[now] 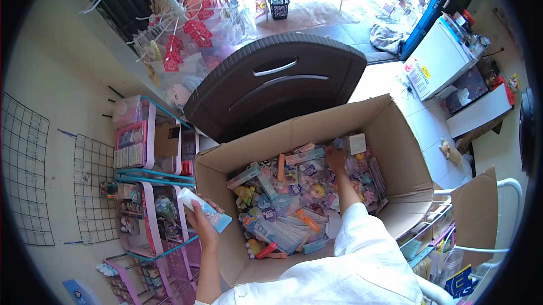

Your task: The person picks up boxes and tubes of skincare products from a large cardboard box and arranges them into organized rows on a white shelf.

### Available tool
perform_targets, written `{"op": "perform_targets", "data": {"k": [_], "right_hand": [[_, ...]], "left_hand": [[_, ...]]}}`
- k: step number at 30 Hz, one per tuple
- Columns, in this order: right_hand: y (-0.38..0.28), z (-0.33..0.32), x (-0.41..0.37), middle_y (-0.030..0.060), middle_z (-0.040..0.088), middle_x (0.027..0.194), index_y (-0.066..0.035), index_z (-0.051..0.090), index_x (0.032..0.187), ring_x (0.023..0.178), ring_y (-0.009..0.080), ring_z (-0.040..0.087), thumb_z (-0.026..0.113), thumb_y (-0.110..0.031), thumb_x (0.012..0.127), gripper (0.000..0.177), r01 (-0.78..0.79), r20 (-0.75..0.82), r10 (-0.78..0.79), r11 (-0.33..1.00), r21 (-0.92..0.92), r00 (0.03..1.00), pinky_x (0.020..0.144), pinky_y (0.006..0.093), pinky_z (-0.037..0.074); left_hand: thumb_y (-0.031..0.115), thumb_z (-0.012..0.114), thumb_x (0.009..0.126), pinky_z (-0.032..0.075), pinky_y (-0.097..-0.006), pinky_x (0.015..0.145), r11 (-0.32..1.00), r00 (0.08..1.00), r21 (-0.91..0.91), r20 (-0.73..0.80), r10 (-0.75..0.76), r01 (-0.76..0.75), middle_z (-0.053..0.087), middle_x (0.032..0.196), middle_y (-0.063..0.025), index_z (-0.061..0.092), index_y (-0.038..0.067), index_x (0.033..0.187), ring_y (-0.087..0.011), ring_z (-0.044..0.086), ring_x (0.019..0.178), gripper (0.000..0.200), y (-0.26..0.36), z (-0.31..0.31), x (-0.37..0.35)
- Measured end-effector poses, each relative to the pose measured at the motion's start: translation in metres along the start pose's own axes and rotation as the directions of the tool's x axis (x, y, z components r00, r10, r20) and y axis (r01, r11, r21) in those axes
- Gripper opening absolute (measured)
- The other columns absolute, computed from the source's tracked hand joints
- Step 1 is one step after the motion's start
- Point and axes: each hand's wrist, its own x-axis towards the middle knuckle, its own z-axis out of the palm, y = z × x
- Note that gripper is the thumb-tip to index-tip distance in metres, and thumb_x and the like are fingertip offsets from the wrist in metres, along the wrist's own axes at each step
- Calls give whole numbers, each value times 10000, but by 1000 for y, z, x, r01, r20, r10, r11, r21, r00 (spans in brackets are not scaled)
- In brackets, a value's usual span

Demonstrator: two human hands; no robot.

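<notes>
My left hand (202, 220) is wrapped around a light blue squeeze tube (210, 211) with a white cap and a printed front. It holds the tube tilted by the left wall of a large open cardboard box (404, 152). My right hand (336, 159) reaches down into the box among small packaged goods, its fingers pointing to the far side. Beside those fingers is a small white carton (355, 144). Whether the fingers grip anything is hidden. Around the hand lie clear packets (317, 189), an orange pack (308, 221) and a red item (266, 251).
A brown plastic folding table top (277, 84) stands behind the box. Pink-trimmed shelves (148, 144) with goods line the left, near wire grids (93, 189). On the right are a white rack (481, 248) and a white cabinet (432, 59).
</notes>
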Motion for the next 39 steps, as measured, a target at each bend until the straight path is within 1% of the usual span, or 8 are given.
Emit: {"op": "perform_targets", "data": {"k": [12, 16, 19, 21, 27, 34, 36, 39], "right_hand": [[11, -42, 29, 232, 526, 964, -107, 490, 1038, 859, 378, 526, 575, -193, 658, 399, -234, 308, 244, 970, -69, 920, 708, 470, 426], [43, -29, 13, 227, 528, 973, -85, 424, 1142, 885, 396, 513, 585, -118, 607, 559, -100, -51, 101, 995, 20, 994, 735, 455, 423], [16, -57, -5, 221, 561, 881, -114, 232, 1279, 793, 372, 549, 521, -29, 633, 713, -155, 77, 173, 968, -198, 982, 708, 430, 443], [18, -56, -14, 245, 553, 884, -89, -43, 1302, 798, 381, 547, 545, -22, 610, 911, -374, 46, 371, 922, 98, 927, 710, 431, 442], [22, -70, -14, 330, 510, 891, 0, -201, 1237, 823, 403, 536, 557, -21, 560, 1017, -437, 158, 415, 888, 143, 896, 705, 390, 450], [41, -61, -10, 263, 536, 937, -4, 157, 1267, 866, 382, 535, 612, -53, 547, 852, -229, 121, 215, 966, 117, 969, 746, 356, 444], [39, -69, 0, 234, 545, 931, 19, 375, 1131, 836, 361, 553, 662, -140, 521, 693, -118, 360, 75, 988, 98, 930, 686, 405, 463], [25, -78, 6, 178, 553, 939, -58, 385, 1157, 766, 280, 576, 668, -125, 556, 667, -389, 492, 219, 879, 275, 842, 581, 359, 487]], "left_hand": [[318, 388, 869, 438, -282, 492, 998, 997, 34, 62, 56, -58, 452, 659, -84, 370, 52, 973, -159, 480, 534, 286, 0, 1, 0], [323, 383, 871, 435, -274, 490, 997, 997, 66, 57, 43, -47, 459, 662, -82, 374, 51, 973, -156, 480, 530, 291, -2, -3, 0], [329, 386, 869, 435, -271, 490, 997, 997, 66, 62, 43, -47, 461, 662, -81, 377, 51, 975, -155, 480, 529, 297, -3, -3, 1], [333, 391, 867, 432, -268, 488, 998, 996, 51, 75, 40, -44, 458, 659, -79, 380, 51, 973, -152, 477, 529, 301, -2, -3, 0], [333, 397, 865, 425, -265, 480, 999, 997, 10, 71, 35, -36, 446, 648, -74, 379, 52, 968, -144, 465, 519, 300, -1, -3, 1], [328, 406, 862, 420, -259, 474, 999, 996, -17, 78, 37, -36, 442, 644, -71, 379, 52, 959, -141, 463, 517, 294, 0, -3, 0], [322, 407, 863, 419, -258, 471, 999, 997, -11, 73, 33, -32, 443, 643, -70, 382, 50, 954, -141, 463, 516, 288, -1, 0, 2], [319, 415, 860, 419, -261, 469, 999, 998, -4, 51, 35, -35, 447, 638, -67, 391, 44, 943, -142, 465, 507, 288, -2, -2, 1]]}}
